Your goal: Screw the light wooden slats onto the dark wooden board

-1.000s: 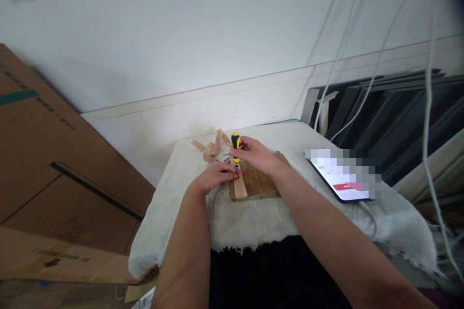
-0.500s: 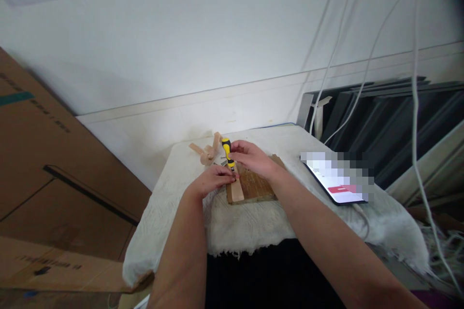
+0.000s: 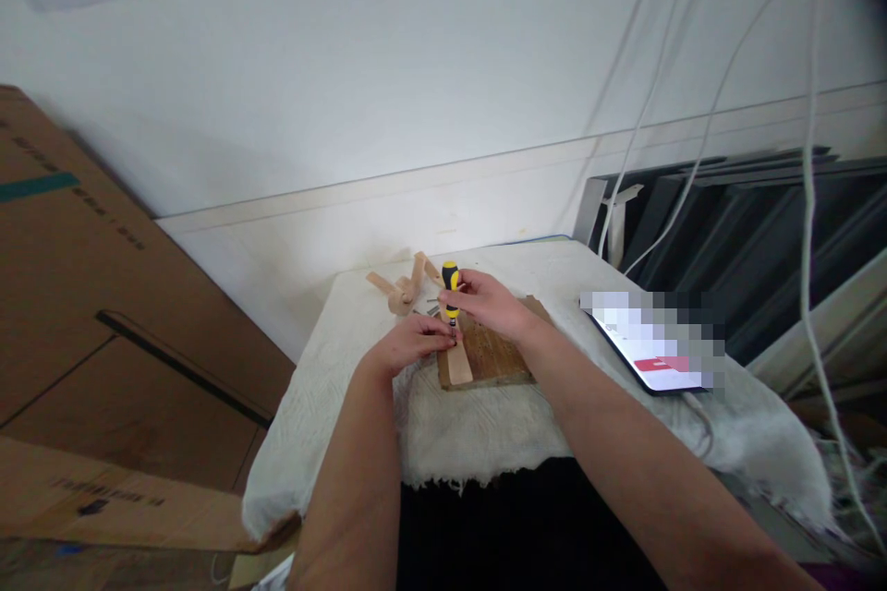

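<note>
My right hand (image 3: 493, 303) is closed round a small yellow and black screwdriver (image 3: 450, 284), held upright with its tip down on a light wooden strip (image 3: 459, 366). The strip lies on a darker wooden board (image 3: 497, 354). My left hand (image 3: 410, 341) rests beside the tip, fingers pinched at the screwdriver's point; what they hold is too small to make out. Both sit on a white cloth-covered table (image 3: 485, 425).
Jointed light wooden pieces (image 3: 403, 287) lie behind the hands. A phone (image 3: 655, 348) with a lit screen lies on the cloth at right. Large cardboard boxes (image 3: 90, 314) stand at left. White cables (image 3: 810, 203) hang at right, over dark panels (image 3: 762, 240).
The screwdriver tilted left half a second ago and now stands upright again. The hands stay at the same spot on the strip; the view shifted slightly.
</note>
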The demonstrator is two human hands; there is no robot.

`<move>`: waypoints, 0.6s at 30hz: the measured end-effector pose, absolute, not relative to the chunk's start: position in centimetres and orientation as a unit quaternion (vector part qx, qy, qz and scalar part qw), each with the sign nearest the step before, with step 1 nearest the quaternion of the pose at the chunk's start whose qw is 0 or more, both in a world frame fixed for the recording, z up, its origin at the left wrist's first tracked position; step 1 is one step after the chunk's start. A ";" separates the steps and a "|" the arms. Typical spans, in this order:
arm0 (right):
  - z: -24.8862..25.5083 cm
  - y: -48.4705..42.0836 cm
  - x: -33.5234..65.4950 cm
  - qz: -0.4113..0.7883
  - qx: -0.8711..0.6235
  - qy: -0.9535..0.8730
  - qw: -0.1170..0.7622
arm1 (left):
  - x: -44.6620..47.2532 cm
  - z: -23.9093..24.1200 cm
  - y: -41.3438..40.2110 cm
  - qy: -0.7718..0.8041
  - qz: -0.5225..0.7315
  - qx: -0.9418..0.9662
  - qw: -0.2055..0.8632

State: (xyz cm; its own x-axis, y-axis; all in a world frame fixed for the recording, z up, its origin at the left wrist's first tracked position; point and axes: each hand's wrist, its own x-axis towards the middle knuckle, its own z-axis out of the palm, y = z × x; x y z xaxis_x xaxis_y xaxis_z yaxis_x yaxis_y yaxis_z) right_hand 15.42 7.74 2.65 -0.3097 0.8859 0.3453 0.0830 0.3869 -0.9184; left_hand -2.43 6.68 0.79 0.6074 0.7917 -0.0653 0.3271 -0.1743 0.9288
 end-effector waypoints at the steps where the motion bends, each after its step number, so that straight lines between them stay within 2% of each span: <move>1: 2.6 7.8 15.4 0.421 -0.359 -0.689 0.469 | -2.5 0.8 6.7 0.381 0.224 0.733 0.516; 10: 3.3 7.2 15.4 0.464 -0.344 -0.660 0.480 | -2.5 1.0 6.6 0.381 0.219 0.726 0.529; 18: 2.2 8.0 15.4 0.441 -0.338 -0.672 0.489 | -2.3 1.2 6.4 0.378 0.230 0.716 0.540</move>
